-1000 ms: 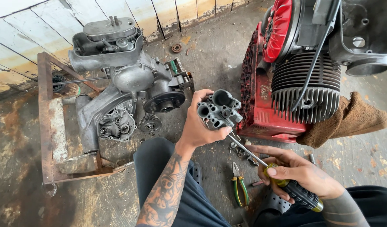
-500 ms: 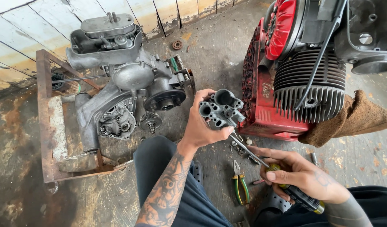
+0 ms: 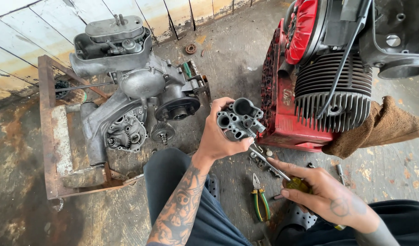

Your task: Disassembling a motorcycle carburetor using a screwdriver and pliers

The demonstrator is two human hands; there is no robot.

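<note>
Grey carburettor body (image 3: 240, 119) sits mid-scene, above the floor, left hand (image 3: 218, 136) fingers clenched around it. Right hand (image 3: 325, 196) grips a yellow-handled screwdriver (image 3: 275, 167), tip touching its underside. Green pliers (image 3: 260, 200) lie near; red engine (image 3: 305, 91) far right.

Both forearms are bare, no sleeves reaching down to the wrists and no gloves on either hand. The left forearm carries dense dark tattooing from elbow toward wrist, with rounded figures and shaded patches packed close together, while the left hand (image 3: 218, 139) itself looks unmarked on the side facing up. The right hand (image 3: 325, 196) has a small circular tattoo with lines inside it on its back, and the forearm behind it is covered in solid grey-black ink. The legs are in dark navy trousers, plain cloth, creased at the knees.
</note>
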